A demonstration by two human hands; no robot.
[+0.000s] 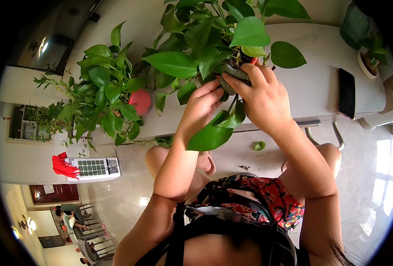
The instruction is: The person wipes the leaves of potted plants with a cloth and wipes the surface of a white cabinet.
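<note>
My right hand (261, 94) grips a grey, rough, rounded piece (234, 78) at the base of a leafy green pothos plant (209, 40). The fingertips of my left hand (207, 96) meet the near left side of the same piece; a leaf partly hides what they pinch. A bit of red (254, 61) shows just behind my right fingers. One large pothos leaf (209, 135) hangs over my left forearm, with a smaller variegated leaf beside it. Whether the grey piece is stone or the pot's rim cannot be told.
A second pothos (106, 89) with a red pot (140, 102) stands left on the pale cabinet top (303, 86). A smartphone (346, 93), a white potted plant (367, 65) and a green glass vessel (355, 26) are right. A fallen leaf (259, 145) lies on the floor. People sit far off.
</note>
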